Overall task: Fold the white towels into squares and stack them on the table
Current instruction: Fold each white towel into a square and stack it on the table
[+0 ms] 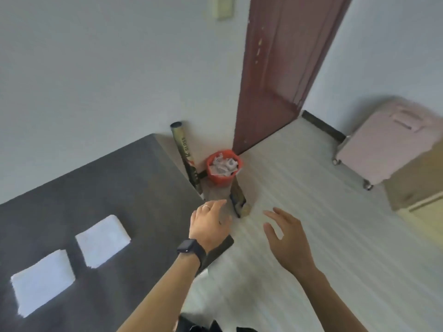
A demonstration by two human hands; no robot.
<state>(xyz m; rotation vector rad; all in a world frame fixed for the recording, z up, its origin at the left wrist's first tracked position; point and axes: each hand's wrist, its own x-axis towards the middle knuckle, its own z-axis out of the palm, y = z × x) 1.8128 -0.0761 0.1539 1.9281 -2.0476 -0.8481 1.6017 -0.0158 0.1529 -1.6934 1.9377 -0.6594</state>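
Two white folded towels lie side by side on the dark grey table (124, 188): one square towel (103, 242) nearer the middle, another (43, 281) at the lower left. They are apart, not stacked. My left hand (209, 224), with a ring and a black watch on the wrist, hovers past the table's right edge, fingers loosely apart, holding nothing. To its right my right hand (286, 238) is spread open over the pale floor, also empty. Both hands are well right of the towels.
A red waste bin (224, 167) full of paper stands on the floor by a brown door (275, 75). A tall tube (185, 159) leans against the wall. A small dark object (238, 202) sits on the floor. A pink suitcase (388, 142) stands at right.
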